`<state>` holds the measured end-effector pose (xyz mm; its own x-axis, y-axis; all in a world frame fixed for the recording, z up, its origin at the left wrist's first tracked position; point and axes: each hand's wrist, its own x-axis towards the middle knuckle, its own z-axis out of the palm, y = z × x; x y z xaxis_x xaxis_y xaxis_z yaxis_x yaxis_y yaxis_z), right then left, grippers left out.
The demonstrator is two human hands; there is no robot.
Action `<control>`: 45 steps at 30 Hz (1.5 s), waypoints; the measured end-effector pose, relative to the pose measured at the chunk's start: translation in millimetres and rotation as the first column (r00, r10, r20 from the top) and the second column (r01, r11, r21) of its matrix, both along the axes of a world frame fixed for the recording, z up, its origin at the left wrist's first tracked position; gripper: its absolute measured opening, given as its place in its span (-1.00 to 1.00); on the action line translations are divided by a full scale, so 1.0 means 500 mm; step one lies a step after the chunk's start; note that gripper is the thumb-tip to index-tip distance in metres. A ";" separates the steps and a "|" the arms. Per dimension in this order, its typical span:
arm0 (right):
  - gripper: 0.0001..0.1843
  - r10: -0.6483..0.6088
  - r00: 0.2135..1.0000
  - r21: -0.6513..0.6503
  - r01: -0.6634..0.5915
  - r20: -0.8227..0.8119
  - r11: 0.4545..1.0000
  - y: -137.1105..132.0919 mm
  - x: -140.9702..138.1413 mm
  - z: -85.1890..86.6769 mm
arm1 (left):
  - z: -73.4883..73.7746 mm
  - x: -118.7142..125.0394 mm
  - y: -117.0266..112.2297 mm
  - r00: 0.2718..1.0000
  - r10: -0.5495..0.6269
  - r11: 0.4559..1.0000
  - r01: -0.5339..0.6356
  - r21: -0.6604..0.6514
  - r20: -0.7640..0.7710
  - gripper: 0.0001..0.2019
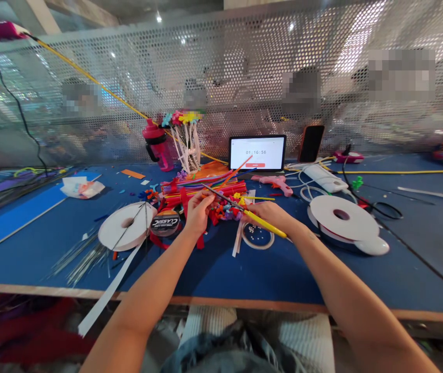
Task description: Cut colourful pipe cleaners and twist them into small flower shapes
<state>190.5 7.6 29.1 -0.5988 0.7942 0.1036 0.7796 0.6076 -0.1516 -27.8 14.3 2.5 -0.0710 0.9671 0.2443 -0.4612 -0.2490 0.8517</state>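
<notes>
My right hand (pixel 268 213) is closed around a pair of yellow-handled scissors (pixel 265 224), whose long, narrow dark blades point left and away from me. The blade tips reach over my left hand (pixel 200 208), which has its thumb and fingers pinched together; what lies between them is too small to make out. Just beyond and below both hands is a pile of small colourful fuzzy pieces (pixel 225 212). Behind it lies a bundle of red, orange and purple pipe cleaners (pixel 205 187).
White ribbon spools stand left (pixel 118 230) and right (pixel 338 215). A round tin (pixel 166 223), a clear ring (pixel 258 244), thin wires (pixel 93 264) and a pink glue gun (pixel 277 182) lie around. Behind are a pink bottle (pixel 159 147), fuzzy flowers (pixel 188 124), a tablet (pixel 240 160) and a phone (pixel 311 144).
</notes>
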 end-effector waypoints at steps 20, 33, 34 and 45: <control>-0.41 -0.535 0.809 0.068 0.536 0.243 0.842 0.080 0.182 -0.035 | -0.038 -0.013 0.036 0.096 0.550 0.830 0.049 0.556 -0.830 -0.74; -0.50 -0.565 0.781 0.152 0.545 0.265 0.824 0.056 0.144 -0.016 | -0.064 0.024 0.058 -0.124 0.407 0.912 0.117 0.394 -0.905 -0.64; -0.52 -0.567 0.791 0.179 0.538 0.230 0.824 0.054 0.136 -0.016 | -0.065 0.023 0.059 -0.113 0.417 0.907 0.117 0.405 -0.902 -0.64; -0.68 -0.220 0.976 0.256 0.211 0.004 0.943 0.047 0.058 -0.052 | -0.079 0.032 0.062 -0.065 0.436 0.896 0.119 0.427 -0.898 -0.64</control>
